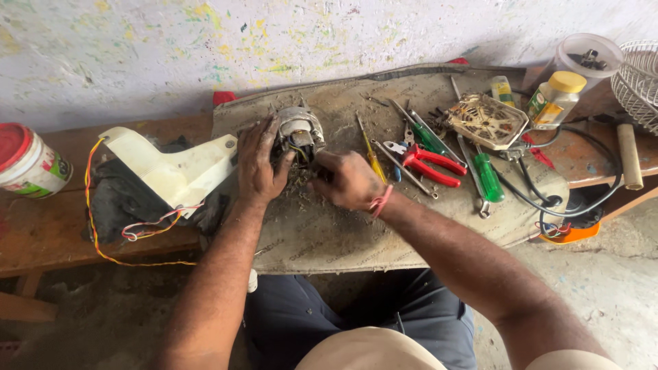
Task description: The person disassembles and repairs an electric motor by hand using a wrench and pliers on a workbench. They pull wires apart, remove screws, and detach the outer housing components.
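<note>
Work board (329, 240) is littered with scraps under both hands. White fan housing (175, 168) already off, lying left of the left hand (259, 164), which clamps the bare motor (300, 131). Right hand (349, 179) pinches at its wiring; looks midway, nothing reassembled.

- The wall (205, 48) across the top of the frame is showing white with yellow and green speckles.
- The tub (27, 161) at far left is wearing a red lid.
- The pliers (428, 163) right of centre are showing red handles.
- The screwdriver (488, 177) beside them is showing a green handle.
- The jar (556, 99) at upper right is carrying a yellow cap.
- The plastic housing (171, 168) at left is looking cream-white.
- The bench (41, 233) is showing brown wood.
</note>
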